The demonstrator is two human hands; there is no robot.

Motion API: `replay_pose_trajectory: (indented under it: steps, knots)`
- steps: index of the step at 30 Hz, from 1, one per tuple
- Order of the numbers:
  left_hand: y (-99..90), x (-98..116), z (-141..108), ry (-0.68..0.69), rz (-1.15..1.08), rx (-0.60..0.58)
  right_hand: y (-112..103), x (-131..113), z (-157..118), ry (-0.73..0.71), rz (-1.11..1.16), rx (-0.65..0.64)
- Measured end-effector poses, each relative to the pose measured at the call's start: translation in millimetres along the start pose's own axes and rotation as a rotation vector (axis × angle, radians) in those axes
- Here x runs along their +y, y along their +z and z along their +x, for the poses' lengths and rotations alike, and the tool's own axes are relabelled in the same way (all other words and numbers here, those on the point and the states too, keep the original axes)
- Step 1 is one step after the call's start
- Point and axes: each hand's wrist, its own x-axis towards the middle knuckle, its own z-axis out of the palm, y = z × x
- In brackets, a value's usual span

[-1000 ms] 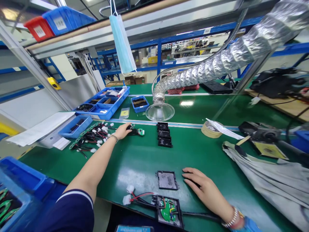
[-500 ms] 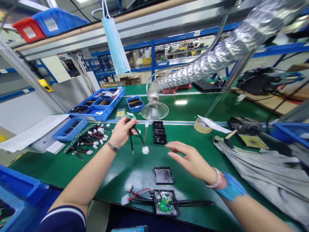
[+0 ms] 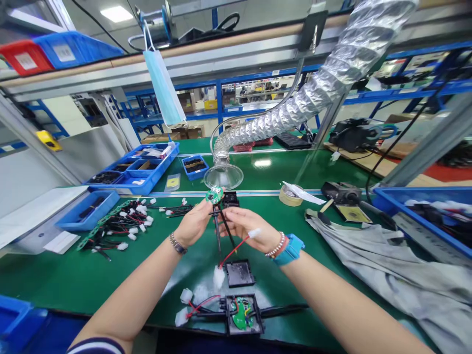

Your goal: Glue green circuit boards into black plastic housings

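Observation:
My left hand (image 3: 194, 222) pinches a small round green circuit board (image 3: 214, 195), its face turned up. Black cables (image 3: 217, 231) hang down from the board, along with a red wire that has white connectors (image 3: 219, 277). Fingers of my right hand (image 3: 248, 227) are closed round the black cables just below the board. Under the hands lies an empty black case half (image 3: 240, 273). Nearer the front edge, another black case (image 3: 243, 314) holds a green board with cables running out on both sides. More black cases (image 3: 230, 198) sit behind my right hand.
A clear suction hood (image 3: 223, 177) stands behind the hands. Boards with wires (image 3: 121, 223) are piled at the left beside blue trays (image 3: 147, 182). To the right are a tape roll (image 3: 291, 194), grey cloth (image 3: 368, 260) and a blue bin (image 3: 424, 211).
My right hand has moved left and closed on the cables below the board. My left hand has brought the board slightly right and lower. The view has shifted to the right.

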Motion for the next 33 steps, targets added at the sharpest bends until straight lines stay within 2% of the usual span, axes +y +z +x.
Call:
replay_pose_trajectory:
  steps: [2, 6, 9, 12, 15, 18, 20, 22, 24, 26, 29, 33]
  knots:
    - [2.9, -4, 0, -0.068, -0.062, 0.001, 6, 1, 0, -0.063, -0.066, 0.015]
    - [9.2, -7, -4, -0.105, -0.164, 0.002, 4, 1, 3, -0.315, -0.51, 0.323]
    - [13.0, -6, -7, -0.112, -0.156, 0.017, -1, 0, 3, -0.421, -0.779, 0.402]
    - [15.4, -9, -6, -0.068, -0.08, 0.018, -1, 1, 2, -0.355, -0.815, 0.363]
    - [12.3, -13, 0, 0.001, -0.023, 0.113, -2, 2, 2, -0.279, -0.823, 0.346]
    - [-1.3, -13, 3, -0.046, 0.07, 0.203, -14, 0, 0, -0.35, -0.941, 0.34]
    - [-15.5, -9, 0, -0.164, 0.291, 0.154, -27, 0, -6, -0.427, -1.059, 0.317]
    - [-30.3, -6, -6, -0.253, 0.577, 0.025, -41, 4, -14, -0.483, -1.228, 0.255]
    - [-41.6, -7, -14, -0.287, 0.785, -0.132, -55, 12, -23, -0.499, -1.398, 0.163]
    - [-47.4, -12, -20, -0.302, 0.878, -0.247, -64, 24, -31, -0.477, -1.477, 0.091]
    - [-47.2, -28, -24, -0.338, 0.897, -0.307, -71, 39, -37, -0.401, -1.392, 0.055]
    - [-42.7, -48, -23, -0.357, 0.839, -0.272, -69, 47, -41, -0.255, -1.154, 0.047]
